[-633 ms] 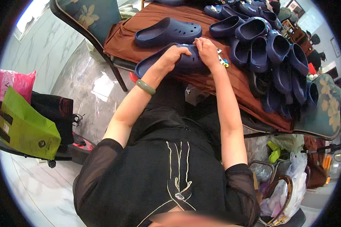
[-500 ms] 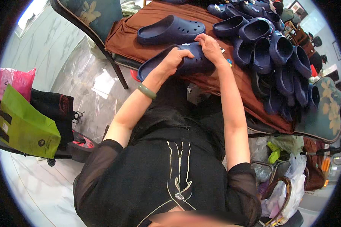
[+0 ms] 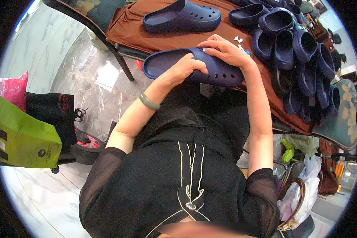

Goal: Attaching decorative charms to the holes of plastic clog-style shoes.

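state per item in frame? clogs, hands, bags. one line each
held navy clog: lying lengthwise across both hands, opening at the left
left hand: closed on the held navy clog's side
right hand: fingers pressed on its top
single clog: lying loose on the brown cloth, untouched
clog pile: stacked overlapping at right
green bag: standing on the floor
pink bag: crumpled
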Tool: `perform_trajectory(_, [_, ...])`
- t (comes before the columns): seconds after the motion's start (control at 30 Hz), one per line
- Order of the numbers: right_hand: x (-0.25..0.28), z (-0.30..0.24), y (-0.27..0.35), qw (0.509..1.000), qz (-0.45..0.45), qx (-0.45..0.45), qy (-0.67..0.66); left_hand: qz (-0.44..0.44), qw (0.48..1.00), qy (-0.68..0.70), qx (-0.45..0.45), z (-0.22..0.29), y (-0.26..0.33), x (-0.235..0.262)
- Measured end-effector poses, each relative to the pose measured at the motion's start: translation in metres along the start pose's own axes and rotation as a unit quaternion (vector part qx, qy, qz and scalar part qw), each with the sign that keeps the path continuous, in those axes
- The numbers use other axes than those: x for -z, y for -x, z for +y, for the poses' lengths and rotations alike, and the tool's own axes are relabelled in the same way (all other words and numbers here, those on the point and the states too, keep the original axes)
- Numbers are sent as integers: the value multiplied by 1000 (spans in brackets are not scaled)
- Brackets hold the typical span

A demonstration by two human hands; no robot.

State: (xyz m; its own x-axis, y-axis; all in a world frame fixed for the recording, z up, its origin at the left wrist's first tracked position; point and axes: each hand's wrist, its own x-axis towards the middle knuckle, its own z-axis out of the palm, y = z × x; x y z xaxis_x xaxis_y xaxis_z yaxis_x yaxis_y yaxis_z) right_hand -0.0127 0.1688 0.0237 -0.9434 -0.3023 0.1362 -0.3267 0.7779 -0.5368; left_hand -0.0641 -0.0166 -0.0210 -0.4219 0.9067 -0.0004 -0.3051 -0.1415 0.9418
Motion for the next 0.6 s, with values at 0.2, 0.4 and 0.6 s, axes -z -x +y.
perform_trajectory(0.2, [-17,-11,6,988,97,-3,122,33,999,-16,8,3,2,-2])
perform_trajectory(0.4, [-30,-6,7,968,197,-2,155,78,996,-39,6,-2,3,-6])
perform_trajectory(0.6, [-28,0,8,968,229,33,102,113,993,-12,27,6,0,-10])
